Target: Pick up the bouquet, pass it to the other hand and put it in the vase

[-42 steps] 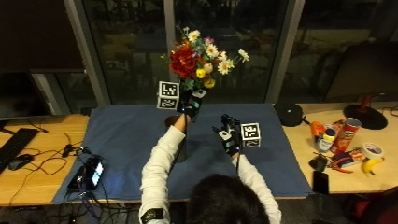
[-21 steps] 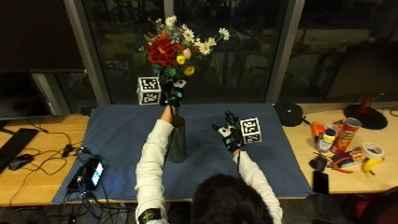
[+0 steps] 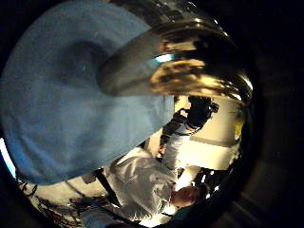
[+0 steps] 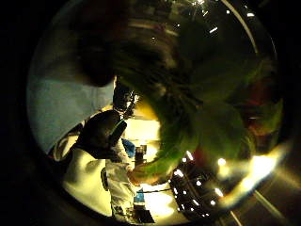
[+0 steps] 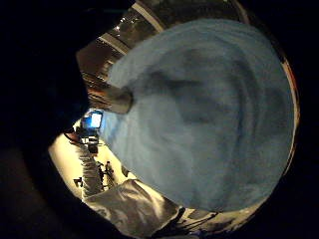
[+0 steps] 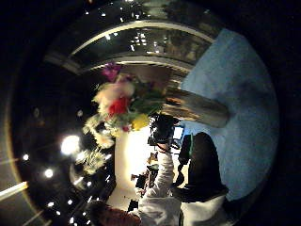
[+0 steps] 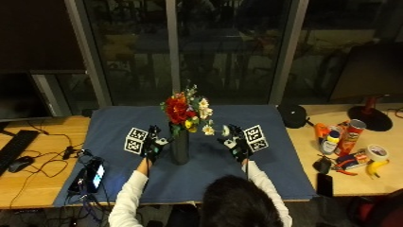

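The bouquet (image 7: 186, 111) is standing upright in the dark vase (image 7: 180, 148), which is sitting on the blue cloth (image 7: 113, 127) covering the desk (image 7: 38, 165). The left hand (image 7: 153, 145) is hovering just beside the vase, and whether its fingers are touching it cannot be told. The right hand (image 7: 236, 142) is hovering well apart on the other side, its fingers relaxed and holding nothing.

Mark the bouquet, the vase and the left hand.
bouquet (image 7: 184, 109): outside view, on the red blooms.
vase (image 7: 180, 149): outside view, on the dark body's middle.
left hand (image 7: 153, 145): outside view, on the glove's back, beside the vase.
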A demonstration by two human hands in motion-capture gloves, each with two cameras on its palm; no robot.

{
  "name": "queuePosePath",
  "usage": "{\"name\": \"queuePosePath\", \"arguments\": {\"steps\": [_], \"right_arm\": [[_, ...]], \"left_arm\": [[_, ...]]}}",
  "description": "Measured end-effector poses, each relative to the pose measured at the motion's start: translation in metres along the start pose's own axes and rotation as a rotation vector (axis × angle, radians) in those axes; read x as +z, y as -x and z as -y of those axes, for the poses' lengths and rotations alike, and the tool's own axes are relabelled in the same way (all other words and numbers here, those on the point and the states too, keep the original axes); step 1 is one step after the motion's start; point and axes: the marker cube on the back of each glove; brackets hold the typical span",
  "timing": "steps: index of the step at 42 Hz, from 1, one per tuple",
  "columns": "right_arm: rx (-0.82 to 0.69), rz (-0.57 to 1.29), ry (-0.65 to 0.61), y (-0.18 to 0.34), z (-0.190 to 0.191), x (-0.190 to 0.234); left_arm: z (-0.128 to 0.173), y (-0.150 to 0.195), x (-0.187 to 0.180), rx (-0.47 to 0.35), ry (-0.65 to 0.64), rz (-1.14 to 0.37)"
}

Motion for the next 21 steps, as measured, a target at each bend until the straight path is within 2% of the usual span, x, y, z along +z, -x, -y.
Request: {"name": "queuePosePath", "arguments": {"steps": [2, 3, 6, 7, 12, 16, 21], "right_arm": [[0.049, -0.026, 0.013, -0.008, -0.005, -0.002], [0.065, -0.019, 0.024, -0.01, -0.007, -0.003], [0.031, 0.072, 0.074, -0.015, -0.014, -0.007], [0.014, 0.1, 0.086, -0.017, -0.015, -0.008], [-0.054, 0.096, 0.055, -0.036, -0.012, -0.013], [0.02, 0.07, 0.083, -0.047, -0.015, -0.01], [0.032, 0.057, 0.116, -0.054, -0.014, -0.004]], "left_arm": [[-0.011, 0.016, -0.001, -0.027, -0.038, 0.039], [-0.011, 0.022, -0.003, 0.006, -0.053, 0.058], [-0.008, 0.036, -0.007, 0.186, -0.042, 0.069], [-0.007, 0.04, -0.008, 0.214, -0.036, 0.068], [-0.006, 0.05, -0.005, 0.218, -0.066, 0.111], [-0.017, 0.051, 0.011, 0.277, -0.105, 0.139], [-0.024, 0.059, 0.028, 0.319, -0.13, 0.136]]}}
